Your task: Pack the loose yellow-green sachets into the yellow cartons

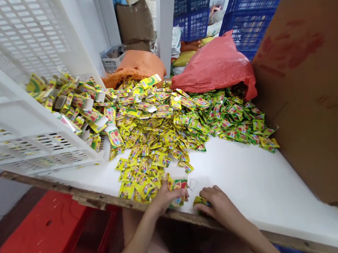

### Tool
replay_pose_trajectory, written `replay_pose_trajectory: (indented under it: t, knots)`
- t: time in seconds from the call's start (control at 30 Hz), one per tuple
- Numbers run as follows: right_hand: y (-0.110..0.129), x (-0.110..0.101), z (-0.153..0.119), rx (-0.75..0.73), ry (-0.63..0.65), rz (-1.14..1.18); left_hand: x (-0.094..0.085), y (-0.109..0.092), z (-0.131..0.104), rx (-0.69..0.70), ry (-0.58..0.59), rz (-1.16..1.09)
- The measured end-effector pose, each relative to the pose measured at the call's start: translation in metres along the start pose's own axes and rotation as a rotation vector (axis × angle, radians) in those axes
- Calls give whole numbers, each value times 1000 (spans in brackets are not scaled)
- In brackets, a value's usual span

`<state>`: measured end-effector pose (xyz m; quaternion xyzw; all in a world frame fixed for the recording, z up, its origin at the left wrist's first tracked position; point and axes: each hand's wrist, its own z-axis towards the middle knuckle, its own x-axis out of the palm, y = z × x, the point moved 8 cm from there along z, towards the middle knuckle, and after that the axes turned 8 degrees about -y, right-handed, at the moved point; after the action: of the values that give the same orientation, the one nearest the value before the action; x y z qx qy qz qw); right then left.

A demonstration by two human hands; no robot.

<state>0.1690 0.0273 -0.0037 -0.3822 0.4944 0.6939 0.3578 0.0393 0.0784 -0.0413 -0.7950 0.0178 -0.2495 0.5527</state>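
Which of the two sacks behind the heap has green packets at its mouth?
The red sack, on the right: mostly green packets lie at its mouth. The orange sack, to its left, has mostly yellow boxes before it.

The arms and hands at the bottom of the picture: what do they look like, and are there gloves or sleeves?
They are a person's. The left hand and right hand wear no gloves, and no rings show on the visible fingers. Both forearms are slender, without sleeves, watch or cables in view; the upper arms are out of frame.
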Motion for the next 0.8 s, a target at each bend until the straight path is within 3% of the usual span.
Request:
replay_pose_trajectory:
  t: [0.2,0.3,0.47,0.57,0.67,0.8]
  knots:
    - [-9,-52,28,259,-581,376,10,6,-2,-45,66,195]
    - [16,-57,52,122,-674,322,15,5,-4,-14,131,299]
    - [35,-43,56,-126,-684,75,9,6,-4,-80,115,290]
    - [39,-35,47,-229,-595,62,15,0,-4,-15,170,301]
    - [43,-29,43,-243,-465,105,22,-3,-4,53,223,307]
    - [37,-29,47,-190,-354,49,22,2,-3,40,234,288]
